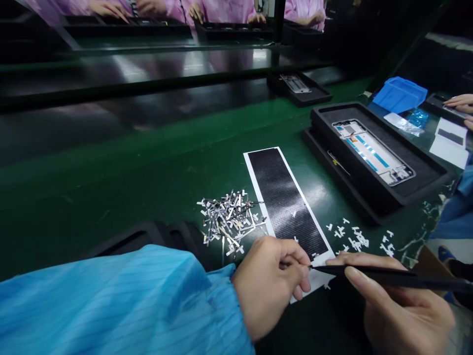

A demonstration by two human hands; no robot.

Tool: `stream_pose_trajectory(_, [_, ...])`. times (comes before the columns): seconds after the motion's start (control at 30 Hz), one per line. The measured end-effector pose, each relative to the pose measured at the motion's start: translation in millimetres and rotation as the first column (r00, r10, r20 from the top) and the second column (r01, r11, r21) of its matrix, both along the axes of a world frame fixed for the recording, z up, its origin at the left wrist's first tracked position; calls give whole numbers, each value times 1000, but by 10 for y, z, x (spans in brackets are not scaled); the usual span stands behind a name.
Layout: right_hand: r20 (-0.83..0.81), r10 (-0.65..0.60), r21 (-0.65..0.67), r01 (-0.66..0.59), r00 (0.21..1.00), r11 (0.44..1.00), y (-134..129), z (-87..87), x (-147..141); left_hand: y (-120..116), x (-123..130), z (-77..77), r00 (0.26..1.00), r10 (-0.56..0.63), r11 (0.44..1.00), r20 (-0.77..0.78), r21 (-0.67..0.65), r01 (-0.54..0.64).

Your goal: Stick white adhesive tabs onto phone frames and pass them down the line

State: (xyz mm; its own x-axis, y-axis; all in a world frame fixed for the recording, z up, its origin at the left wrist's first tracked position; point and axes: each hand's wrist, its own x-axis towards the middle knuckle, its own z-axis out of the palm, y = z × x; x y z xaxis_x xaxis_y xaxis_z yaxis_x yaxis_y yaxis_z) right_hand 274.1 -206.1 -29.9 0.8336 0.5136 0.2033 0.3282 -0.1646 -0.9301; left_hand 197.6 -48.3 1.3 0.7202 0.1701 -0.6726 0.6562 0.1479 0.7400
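My left hand (271,281) is closed in a pinch over the lower end of a white sheet (318,280) with a black ribbed panel (284,197). What its fingertips hold is too small to make out. In my right hand (399,301) is a slim black pointed tool (391,277), its tip touching or nearly touching my left fingertips. Left of the sheet lies a pile of thin metallic strips (229,219). Small white T-shaped pieces (356,240) are scattered to its right, and a few rest on the black panel.
Stacked black foam trays (424,167) hold a phone frame (373,150) at the right. Farther back are another tray (318,93) and a blue bin (401,93). People in pink work across the bench; a co-worker's hand (460,103) shows at the right edge.
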Motion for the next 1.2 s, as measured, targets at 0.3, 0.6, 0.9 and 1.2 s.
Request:
stream_pose_trajectory(0.3, [50,28,-45,-26,998,999,-29,-33,16,-14,-5,10,1000,-1,1000,-16,0,1])
stream_pose_trajectory(0.6, [61,15,-18,-14,998,1000,25,2,14,-5,24,10,1000,5,999,-17,-41,-6])
stream_pose_trajectory(0.9, [91,-2,-66,8,996,998,12,34,-7,-9,-1,-14,999,28,999,19,-22,-27])
stream_pose_trajectory(1.2, [229,60,-144,-27,972,989,-59,88,65,-14,-9,-30,999,40,999,5,-18,-40])
